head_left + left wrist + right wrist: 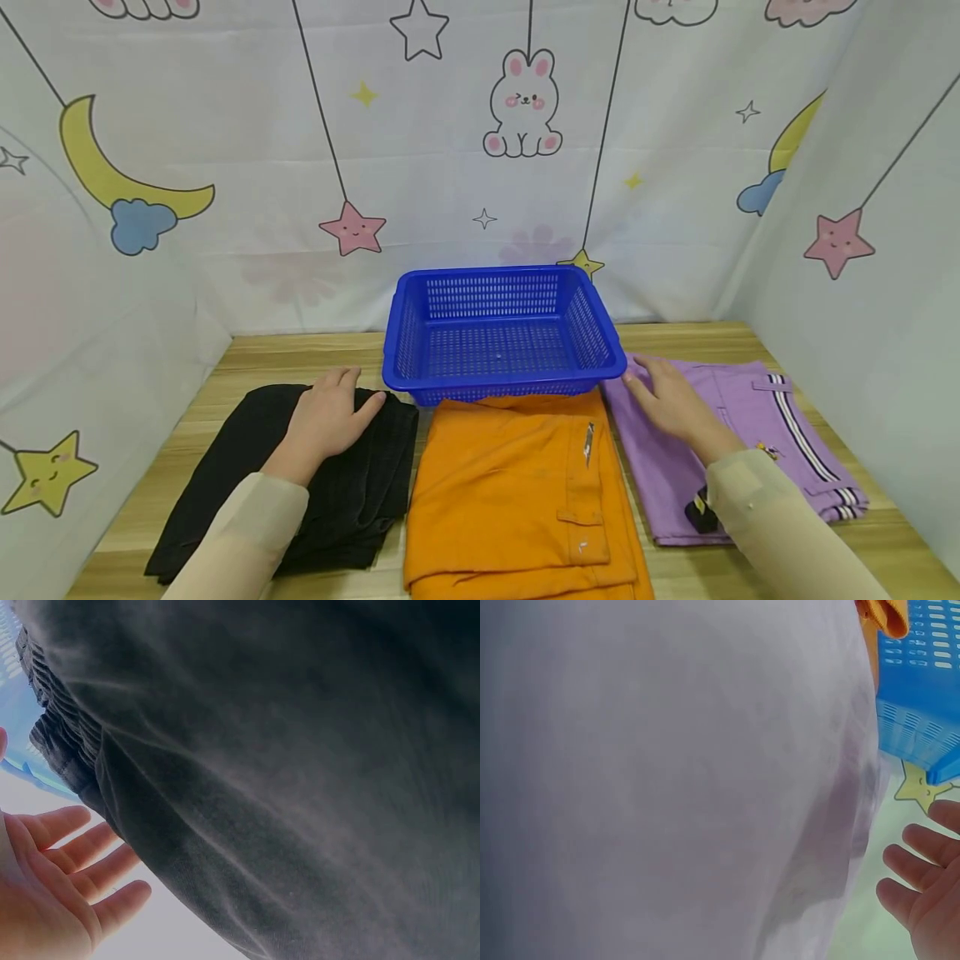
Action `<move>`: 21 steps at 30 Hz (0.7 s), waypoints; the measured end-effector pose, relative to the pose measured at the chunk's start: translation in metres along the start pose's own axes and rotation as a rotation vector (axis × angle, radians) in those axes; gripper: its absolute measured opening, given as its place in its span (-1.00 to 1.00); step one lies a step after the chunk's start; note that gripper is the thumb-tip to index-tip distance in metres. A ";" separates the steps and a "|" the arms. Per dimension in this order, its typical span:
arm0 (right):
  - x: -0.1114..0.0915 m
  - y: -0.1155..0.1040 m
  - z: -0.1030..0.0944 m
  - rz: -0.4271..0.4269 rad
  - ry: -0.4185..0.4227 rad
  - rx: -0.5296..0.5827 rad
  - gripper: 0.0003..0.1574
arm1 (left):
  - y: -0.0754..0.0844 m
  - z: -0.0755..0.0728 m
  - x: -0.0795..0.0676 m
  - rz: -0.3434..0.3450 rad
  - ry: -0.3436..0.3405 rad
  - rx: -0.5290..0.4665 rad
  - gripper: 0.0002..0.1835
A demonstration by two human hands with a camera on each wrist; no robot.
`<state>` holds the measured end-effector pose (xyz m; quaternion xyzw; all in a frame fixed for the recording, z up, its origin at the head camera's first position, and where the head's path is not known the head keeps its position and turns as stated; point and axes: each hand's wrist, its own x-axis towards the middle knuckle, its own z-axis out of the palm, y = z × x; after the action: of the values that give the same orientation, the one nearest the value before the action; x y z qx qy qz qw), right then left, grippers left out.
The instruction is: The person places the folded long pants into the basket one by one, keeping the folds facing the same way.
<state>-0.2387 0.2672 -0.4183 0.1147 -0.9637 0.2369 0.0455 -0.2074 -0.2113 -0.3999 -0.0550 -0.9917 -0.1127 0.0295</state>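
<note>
In the head view, a folded black garment [360,492] with a gathered elastic band [71,720] lies at the left. Over its far part is my left hand [326,417], fingers spread and nothing in them. Folded orange pants [510,492] lie in the middle, in front of an empty blue plastic basket [495,342]. To the right is a folded purple garment [637,467] with striped trim. My right hand [671,404] is above its far left corner, fingers extended near the basket's right front corner. The right wrist view shows those fingers [911,866] straight and apart.
A wooden table [315,346] bears the basket and the clothes. White curtains [450,167] with printed moons, stars and a bunny close off the back and both sides. A small black object [701,510] shows beside my right sleeve.
</note>
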 end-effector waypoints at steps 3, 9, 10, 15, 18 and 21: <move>-0.001 0.000 -0.001 0.008 -0.005 0.011 -0.17 | 0.001 0.000 -0.001 -0.001 -0.004 -0.003 -0.23; -0.003 -0.002 -0.003 0.017 -0.012 0.026 -0.16 | 0.003 -0.002 -0.003 0.000 -0.005 -0.011 -0.22; -0.004 -0.003 -0.003 0.015 -0.011 0.028 -0.16 | 0.003 -0.002 -0.003 -0.001 -0.005 -0.012 -0.22; -0.004 -0.004 -0.002 -0.006 0.003 0.041 -0.19 | 0.002 -0.001 -0.004 -0.002 -0.008 -0.011 -0.23; -0.005 -0.004 -0.001 -0.010 0.013 0.043 -0.20 | 0.002 -0.001 -0.005 -0.003 -0.008 -0.012 -0.24; -0.006 -0.005 0.000 -0.013 0.015 0.047 -0.21 | 0.002 -0.001 -0.005 -0.006 -0.011 -0.013 -0.24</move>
<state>-0.2321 0.2642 -0.4165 0.1203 -0.9567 0.2599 0.0516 -0.2025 -0.2096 -0.3988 -0.0529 -0.9912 -0.1188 0.0232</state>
